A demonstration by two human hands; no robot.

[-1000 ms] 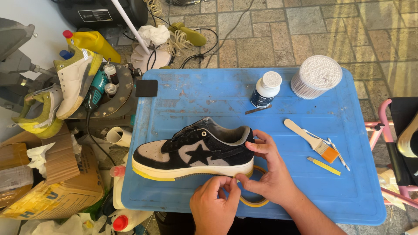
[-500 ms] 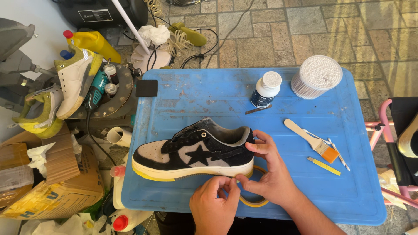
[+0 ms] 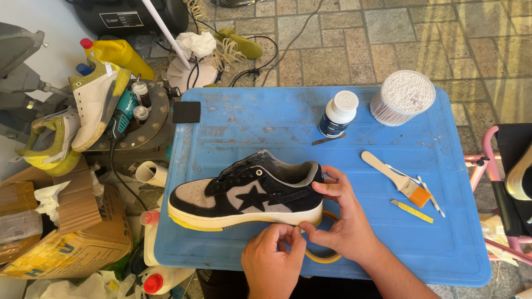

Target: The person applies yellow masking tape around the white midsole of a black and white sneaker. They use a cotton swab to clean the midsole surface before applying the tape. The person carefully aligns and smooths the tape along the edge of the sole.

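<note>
A black and grey sneaker [image 3: 244, 191] with a black star, a white midsole and a yellowed outsole stands on its sole on the blue table top [image 3: 266, 122], toe to the left. My right hand [image 3: 346, 227] clasps its heel, index finger on the collar and thumb at the midsole. My left hand [image 3: 271, 260] comes up from below, and its fingertips pinch the lower edge of the midsole beside the right thumb. A yellow tape roll [image 3: 324, 256] lies flat under my right hand, partly hidden. Whether a tape strip sits between the fingers is too small to tell.
Behind the shoe stand a dark bottle with a white cap [image 3: 338, 114] and a tub of cotton swabs [image 3: 402, 97]. A flat brush [image 3: 396, 178] and a yellow blade [image 3: 411, 211] lie to the right. Two more sneakers [image 3: 97, 102], a cardboard box [image 3: 61, 249] and bottles crowd the left side.
</note>
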